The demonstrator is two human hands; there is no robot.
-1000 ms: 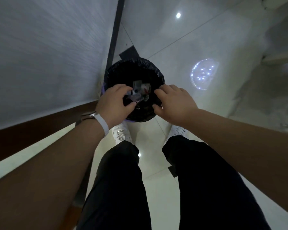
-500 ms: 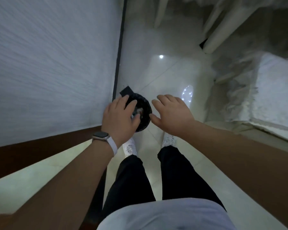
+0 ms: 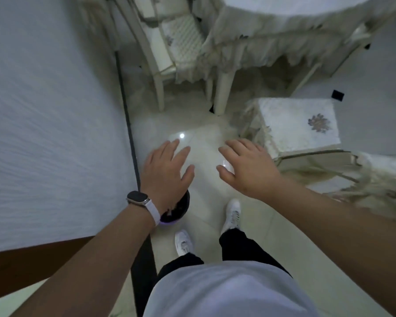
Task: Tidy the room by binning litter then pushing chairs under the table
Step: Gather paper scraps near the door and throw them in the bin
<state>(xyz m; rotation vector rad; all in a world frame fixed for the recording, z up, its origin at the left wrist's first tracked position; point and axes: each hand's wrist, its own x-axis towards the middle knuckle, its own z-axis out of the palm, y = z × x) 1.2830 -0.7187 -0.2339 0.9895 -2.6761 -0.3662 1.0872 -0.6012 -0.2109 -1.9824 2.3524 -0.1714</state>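
A small round bin (image 3: 180,212) with a black liner stands on the floor by the wall, mostly hidden under my left wrist. My left hand (image 3: 167,172) hovers above it, fingers spread and holding nothing. My right hand (image 3: 247,168) is out in front at the same height, fingers also spread and empty. To the right stands a chair (image 3: 300,131) with a white lace cover, pulled out from the table (image 3: 295,26). The table has a fringed white cloth and fills the upper right. Another covered chair (image 3: 174,49) is at its left side, near the wall.
A pale wall (image 3: 55,110) with a dark skirting strip runs down the left. My white shoes (image 3: 232,213) stand on glossy tiles between the bin and the near chair. A white table leg (image 3: 223,92) stands ahead of my hands.
The litter has left my left hand and both hands have opened and risen away from the bin. My view has lifted from the bin toward the table and chairs.
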